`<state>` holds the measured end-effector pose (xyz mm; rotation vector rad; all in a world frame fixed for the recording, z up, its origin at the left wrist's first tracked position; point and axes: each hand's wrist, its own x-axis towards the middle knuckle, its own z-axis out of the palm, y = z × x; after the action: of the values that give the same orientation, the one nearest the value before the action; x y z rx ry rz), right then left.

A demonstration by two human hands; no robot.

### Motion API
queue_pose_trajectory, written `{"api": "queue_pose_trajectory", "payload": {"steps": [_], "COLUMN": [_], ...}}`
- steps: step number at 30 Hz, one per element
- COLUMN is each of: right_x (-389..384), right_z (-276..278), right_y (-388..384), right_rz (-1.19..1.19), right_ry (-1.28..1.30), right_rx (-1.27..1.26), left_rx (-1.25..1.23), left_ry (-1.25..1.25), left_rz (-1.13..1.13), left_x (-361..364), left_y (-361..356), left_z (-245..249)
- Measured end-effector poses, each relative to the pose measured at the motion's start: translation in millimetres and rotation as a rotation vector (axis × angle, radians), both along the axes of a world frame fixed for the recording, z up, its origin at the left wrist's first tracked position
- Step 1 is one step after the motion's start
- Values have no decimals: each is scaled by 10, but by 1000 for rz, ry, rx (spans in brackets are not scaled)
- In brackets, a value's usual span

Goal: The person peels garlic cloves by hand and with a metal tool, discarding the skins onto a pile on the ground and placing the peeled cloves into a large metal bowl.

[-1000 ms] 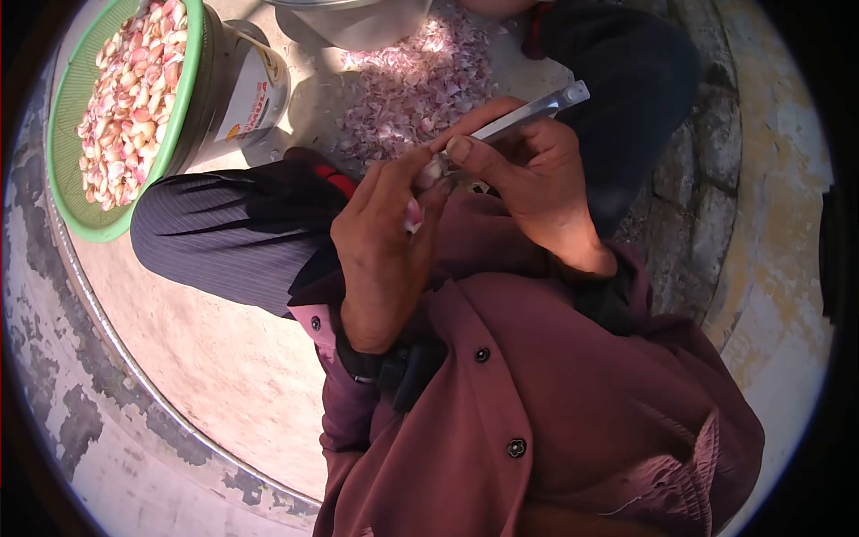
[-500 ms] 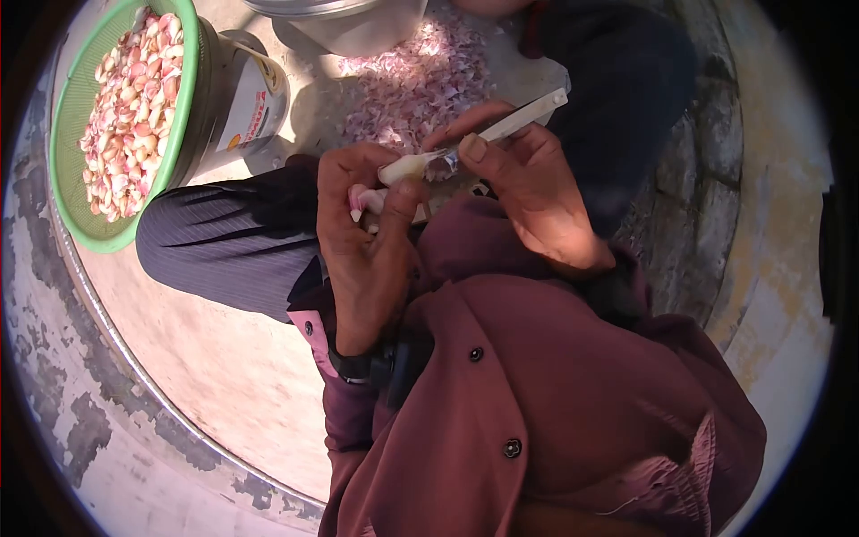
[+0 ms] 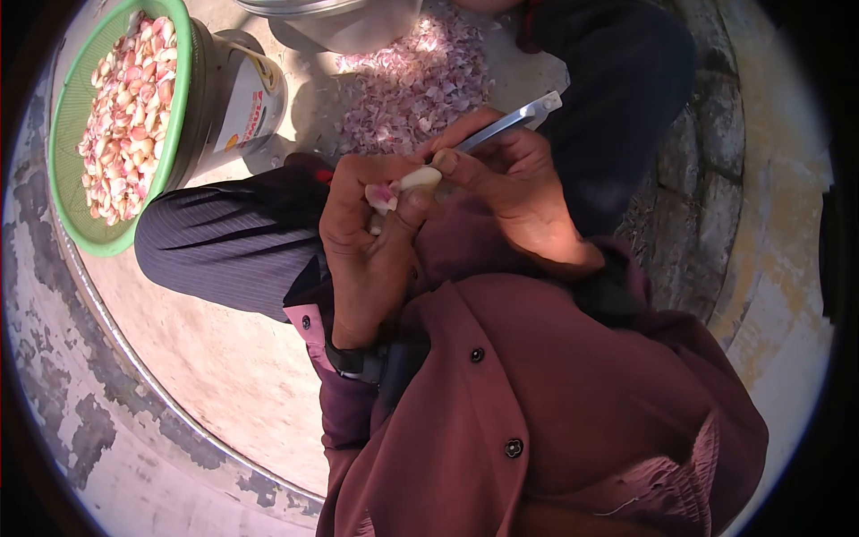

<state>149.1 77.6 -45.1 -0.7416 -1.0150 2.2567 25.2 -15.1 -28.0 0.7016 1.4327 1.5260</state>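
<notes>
Near one peel pile (image 3: 420,89) | left hand (image 3: 360,237): fingers holding three visible cloves (image 3: 419,178) | right hand (image 3: 526,192): fingers gripping one knife (image 3: 514,120)

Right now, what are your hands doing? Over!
Left hand pinching pale garlic clove. Right hand gripping silver tool, thumb near clove. Pink skins on ground beyond, not in the way.

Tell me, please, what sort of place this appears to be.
Probably an outdoor yard or patio: sunlight and shadow fall on the hard floor, rough stone blocks run along one side, and pink peelings lie heaped nearby.
</notes>
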Motion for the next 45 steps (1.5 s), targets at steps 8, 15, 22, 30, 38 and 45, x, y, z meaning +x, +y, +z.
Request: {"api": "queue_pose_trajectory", "payload": {"steps": [8,15,22,30,38,45], "right_x": [-11,-108,-69,-85,46,196], "right_z": [-35,-96,-78,71,-372,-466], "right_y": [74,-11,92,59,231,249], "right_rz": [-147,-95,101,378,254,133], "right_ry": [5,20,27,242,-19,-63], "right_rx": [116,330,35,-90,16,-41], "left_rx": [3,-110,-131,-143,181,-115], "left_ry": [-587,-125,-425,-320,313,459], "left_rz": [116,154,128,213,212,125], "left_x": [-160,-44,-37,-267,-1201,-1303], "left_y": [-60,39,29,222,1270,1621], "left_z": [-227,-101,-152,-105,631,650]}}
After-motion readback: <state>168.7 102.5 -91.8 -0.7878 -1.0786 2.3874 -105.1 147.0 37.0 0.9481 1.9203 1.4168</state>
